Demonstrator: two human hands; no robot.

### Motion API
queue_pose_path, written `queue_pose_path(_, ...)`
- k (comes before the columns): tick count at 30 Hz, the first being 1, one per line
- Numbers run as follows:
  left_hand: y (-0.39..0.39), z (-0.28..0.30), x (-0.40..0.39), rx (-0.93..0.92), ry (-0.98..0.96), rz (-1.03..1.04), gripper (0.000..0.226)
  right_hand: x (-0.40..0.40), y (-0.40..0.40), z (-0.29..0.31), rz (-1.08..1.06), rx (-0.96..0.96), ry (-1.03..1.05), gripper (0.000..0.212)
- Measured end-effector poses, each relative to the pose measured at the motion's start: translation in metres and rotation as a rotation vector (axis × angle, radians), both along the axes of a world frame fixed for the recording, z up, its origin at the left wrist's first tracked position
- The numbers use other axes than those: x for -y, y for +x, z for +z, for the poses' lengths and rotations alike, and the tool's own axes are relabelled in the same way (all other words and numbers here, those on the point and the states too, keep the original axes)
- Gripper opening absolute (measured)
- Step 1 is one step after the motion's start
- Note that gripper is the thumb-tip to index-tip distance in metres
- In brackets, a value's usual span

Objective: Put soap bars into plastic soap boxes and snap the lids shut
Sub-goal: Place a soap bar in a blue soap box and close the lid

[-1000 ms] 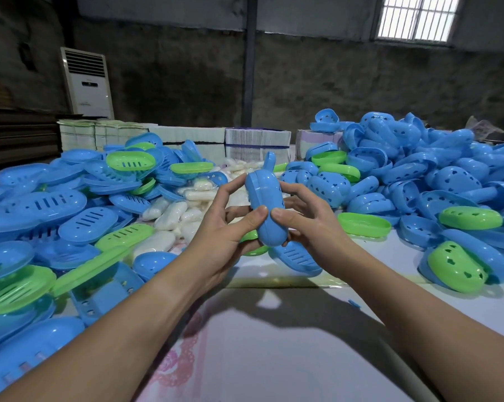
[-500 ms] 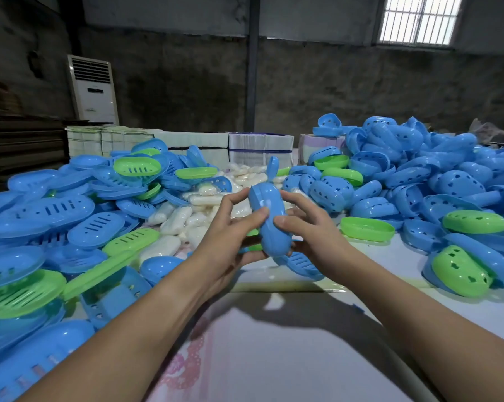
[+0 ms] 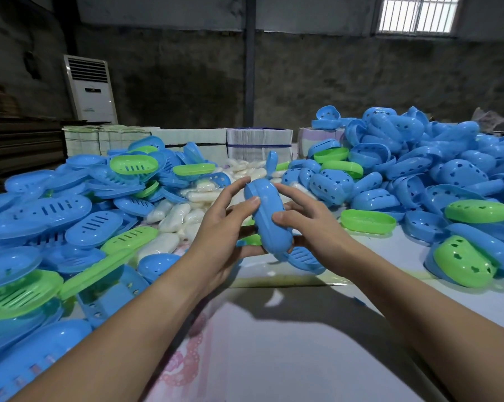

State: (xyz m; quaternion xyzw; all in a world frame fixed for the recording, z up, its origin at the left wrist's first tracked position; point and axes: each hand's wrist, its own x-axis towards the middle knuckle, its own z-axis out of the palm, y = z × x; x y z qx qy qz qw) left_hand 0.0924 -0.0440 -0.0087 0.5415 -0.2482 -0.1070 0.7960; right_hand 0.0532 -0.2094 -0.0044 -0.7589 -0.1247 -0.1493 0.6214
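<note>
Glossy blue plastic, oval and smooth, forms the closed soap box (image 3: 267,217) held on edge above the surface (image 3: 274,343) between two bare hands. The left hand (image 3: 218,242) grips it from one side, thumb pressed on the shell's upper curve and fingers curled under the near end; the right hand (image 3: 311,224) grips the other side, thumb on the seam and fingers wrapped behind. Both grips are closed around the box, which sits at mid-frame, clear of the pale, lightly patterned sheet covering the surface. Slotted blue lids and trays (image 3: 53,210) lie heaped to the left, with lime-green pieces (image 3: 133,164) among them. Rounded blue shells (image 3: 418,158) pierced with small holes are piled to the right. Wrapped white soap bars (image 3: 175,213), soft-edged and matte, lie between the heaps, just beyond the hands. Stacked white bundles (image 3: 259,140) stand behind them.
</note>
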Motion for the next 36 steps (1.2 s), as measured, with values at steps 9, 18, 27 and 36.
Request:
queue_pose_path(9,0.000,-0.002,0.001,-0.054,-0.051,-0.029,0.030,0.003,0.004,0.000,0.026,-0.046,0.042,0.052)
queue_pose_path(18,-0.002,-0.001,0.000,-0.040,-0.046,-0.022,0.035,0.004,0.003,-0.001,0.012,-0.046,0.027,0.052)
queue_pose_path(27,-0.001,0.000,-0.004,-0.034,0.000,-0.009,0.030,0.002,-0.002,0.004,0.099,-0.097,0.078,0.052)
queue_pose_path(36,0.002,-0.002,-0.002,-0.039,-0.027,0.018,0.032,-0.007,-0.001,0.003,0.001,-0.047,0.056,0.045)
